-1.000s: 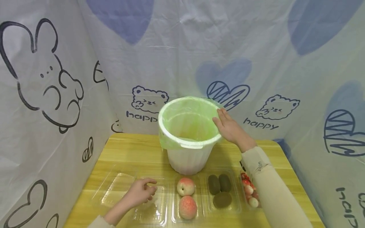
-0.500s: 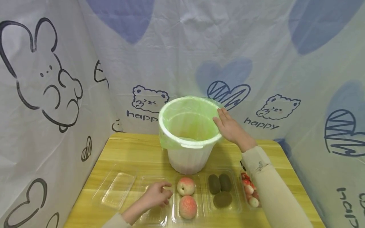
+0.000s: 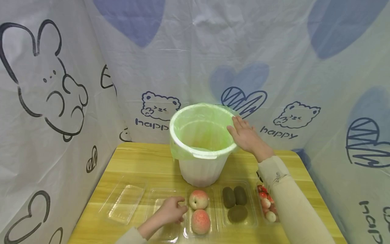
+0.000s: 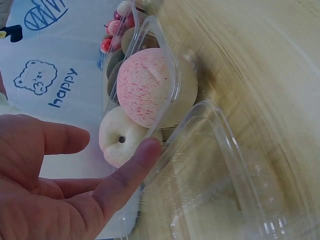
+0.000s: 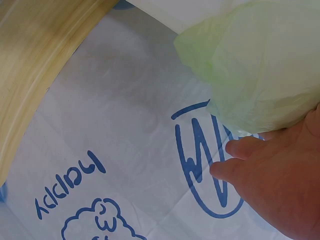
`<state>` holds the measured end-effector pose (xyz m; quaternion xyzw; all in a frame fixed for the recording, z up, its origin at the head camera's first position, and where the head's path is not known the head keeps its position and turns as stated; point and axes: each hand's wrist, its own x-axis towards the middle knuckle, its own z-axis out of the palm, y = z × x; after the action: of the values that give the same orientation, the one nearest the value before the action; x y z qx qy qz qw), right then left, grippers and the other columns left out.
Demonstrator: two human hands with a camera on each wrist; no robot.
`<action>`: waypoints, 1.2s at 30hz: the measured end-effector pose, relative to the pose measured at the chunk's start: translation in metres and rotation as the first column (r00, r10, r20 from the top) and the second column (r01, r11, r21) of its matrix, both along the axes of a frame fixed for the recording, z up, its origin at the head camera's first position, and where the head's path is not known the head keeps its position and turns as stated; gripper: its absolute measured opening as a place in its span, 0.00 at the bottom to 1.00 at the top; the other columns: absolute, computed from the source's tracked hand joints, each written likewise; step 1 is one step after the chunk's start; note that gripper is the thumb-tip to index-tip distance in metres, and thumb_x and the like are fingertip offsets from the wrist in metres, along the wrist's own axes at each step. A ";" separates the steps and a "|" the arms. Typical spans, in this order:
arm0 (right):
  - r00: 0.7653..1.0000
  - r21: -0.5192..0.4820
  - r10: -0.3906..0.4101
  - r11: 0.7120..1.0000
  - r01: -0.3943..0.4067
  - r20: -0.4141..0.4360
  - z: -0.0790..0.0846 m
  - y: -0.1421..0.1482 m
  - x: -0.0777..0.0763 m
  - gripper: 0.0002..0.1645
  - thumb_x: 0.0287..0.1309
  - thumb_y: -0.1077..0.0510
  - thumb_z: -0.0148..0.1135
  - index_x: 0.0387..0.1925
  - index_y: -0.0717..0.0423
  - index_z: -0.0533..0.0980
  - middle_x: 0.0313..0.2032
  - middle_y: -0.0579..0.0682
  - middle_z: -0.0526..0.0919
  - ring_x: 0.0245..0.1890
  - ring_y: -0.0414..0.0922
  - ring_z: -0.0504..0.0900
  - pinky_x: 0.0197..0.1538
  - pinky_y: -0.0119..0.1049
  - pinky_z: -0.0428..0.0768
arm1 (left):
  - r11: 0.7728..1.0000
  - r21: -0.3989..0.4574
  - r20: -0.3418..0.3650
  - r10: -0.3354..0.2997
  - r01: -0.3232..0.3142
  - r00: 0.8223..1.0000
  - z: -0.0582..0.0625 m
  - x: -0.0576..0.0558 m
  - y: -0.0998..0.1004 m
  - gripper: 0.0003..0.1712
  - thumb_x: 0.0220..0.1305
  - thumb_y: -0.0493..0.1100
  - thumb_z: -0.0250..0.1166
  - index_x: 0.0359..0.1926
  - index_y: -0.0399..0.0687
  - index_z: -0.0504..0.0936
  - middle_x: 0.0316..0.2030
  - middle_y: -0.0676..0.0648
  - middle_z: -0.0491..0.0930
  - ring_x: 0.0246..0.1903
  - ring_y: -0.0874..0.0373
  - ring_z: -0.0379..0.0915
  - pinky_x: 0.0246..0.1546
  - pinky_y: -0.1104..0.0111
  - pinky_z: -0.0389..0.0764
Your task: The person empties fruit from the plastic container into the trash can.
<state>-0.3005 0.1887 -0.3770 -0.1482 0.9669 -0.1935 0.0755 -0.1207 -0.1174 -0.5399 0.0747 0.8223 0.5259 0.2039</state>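
A white bucket [image 3: 199, 171] lined with a thin green bag [image 3: 210, 130] stands at the middle of the table. My right hand [image 3: 246, 136] rests against the right side of its rim, fingers fairly straight; the right wrist view shows the bag's hanging edge [image 5: 250, 70] beside the fingers. Two peaches lie in a clear plastic tray: a paler peach [image 3: 198, 199] behind and a redder peach [image 3: 201, 222] in front. My left hand [image 3: 171, 210] hovers just left of them, holding nothing. In the left wrist view its thumb and fingers are spread, one fingertip close to the paler peach [image 4: 120, 140].
Right of the peaches, a clear tray holds dark brown kiwis [image 3: 237, 213]. Beyond it, another tray of small red and white fruits [image 3: 266, 203] is partly hidden by my right sleeve. Further clear trays, one at the far left [image 3: 126, 203], lie on the wooden table [image 3: 146, 159].
My left hand has moved right, from over the clear trays on the left to beside the peaches. My right hand has stayed at the bucket rim.
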 end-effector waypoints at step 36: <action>1.000 0.056 -0.003 0.998 0.002 0.013 0.003 -0.001 0.000 0.48 0.80 0.30 0.18 0.85 0.56 0.32 0.85 0.58 0.30 0.84 0.66 0.29 0.82 0.69 0.28 | 0.982 -0.168 -0.070 0.073 -0.084 0.995 -0.041 -0.001 0.027 0.41 0.64 0.32 0.58 0.73 0.13 0.55 0.43 0.21 0.82 0.08 0.67 0.65 0.08 0.73 0.71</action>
<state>-0.3009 0.1876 -0.3738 -0.1437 0.9716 -0.1674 0.0855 -0.1216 -0.0905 -0.5811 0.0410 0.8729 0.4583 0.1622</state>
